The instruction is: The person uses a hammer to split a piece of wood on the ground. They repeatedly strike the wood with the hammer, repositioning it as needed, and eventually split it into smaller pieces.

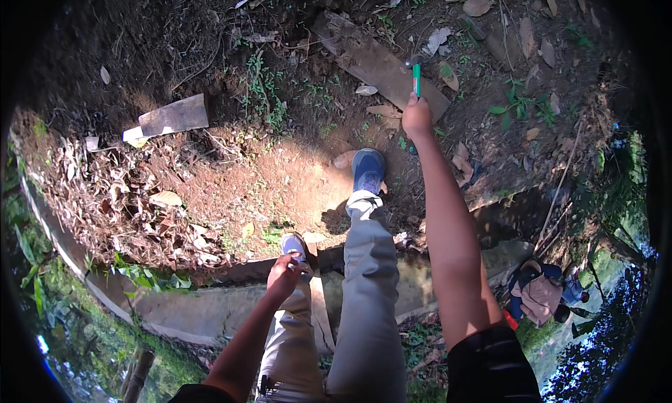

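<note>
Hammer handle (417,85) partly hidden by right hand (418,116), grip of left hand (283,279) unclear (too small), sleeves (493,368) cropped

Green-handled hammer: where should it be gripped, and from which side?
The green-handled hammer is probably best gripped around its handle, from the near side, as the right hand has it: the handle is slim and points toward the person, with the head at the far end.

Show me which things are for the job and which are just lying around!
Seem to be for the job:
green-handled hammer, gripped in the right hand
I can't tell whether the left hand holds anything.

Seem to be just lying about:
dry leaves
weathered plank
flat greyish piece
</note>
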`<state>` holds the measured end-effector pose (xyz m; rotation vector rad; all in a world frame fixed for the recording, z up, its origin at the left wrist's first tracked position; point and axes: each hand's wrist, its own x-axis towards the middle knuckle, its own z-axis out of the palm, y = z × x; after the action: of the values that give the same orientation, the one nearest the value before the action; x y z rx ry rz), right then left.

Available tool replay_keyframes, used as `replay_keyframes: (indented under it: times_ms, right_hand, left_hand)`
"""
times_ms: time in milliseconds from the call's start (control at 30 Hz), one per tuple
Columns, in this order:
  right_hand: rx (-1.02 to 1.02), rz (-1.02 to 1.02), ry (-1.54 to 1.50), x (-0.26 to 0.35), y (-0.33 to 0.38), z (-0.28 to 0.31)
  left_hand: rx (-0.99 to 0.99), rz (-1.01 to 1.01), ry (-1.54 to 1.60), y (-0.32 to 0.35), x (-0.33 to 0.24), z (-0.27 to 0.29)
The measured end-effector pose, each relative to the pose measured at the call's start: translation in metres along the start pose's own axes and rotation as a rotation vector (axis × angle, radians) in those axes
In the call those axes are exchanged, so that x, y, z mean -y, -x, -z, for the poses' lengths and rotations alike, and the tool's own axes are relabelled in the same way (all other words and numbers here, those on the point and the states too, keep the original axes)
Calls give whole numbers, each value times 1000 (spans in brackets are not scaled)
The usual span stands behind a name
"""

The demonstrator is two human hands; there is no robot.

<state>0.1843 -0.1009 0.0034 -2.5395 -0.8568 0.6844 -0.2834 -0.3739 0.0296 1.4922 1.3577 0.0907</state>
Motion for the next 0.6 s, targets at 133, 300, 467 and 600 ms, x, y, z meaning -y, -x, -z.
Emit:
replay_keyframes:
  times_ms: [133,300,467,600]
  right_hand:
    - [98,-71,-50,-9,-13,30]
    - [237,-127,-137,-5,22,59]
    - [192,-172,-443,-74,111,20]
    - [159,-264,-539,-153,188,-6]
  left_hand:
    - [0,32,40,-12,-24,8]
    - [40,219,104,-9,-30,24]
    - [33,317,26,6,-24,35]
    - [25,181,-95,13,-14,38]
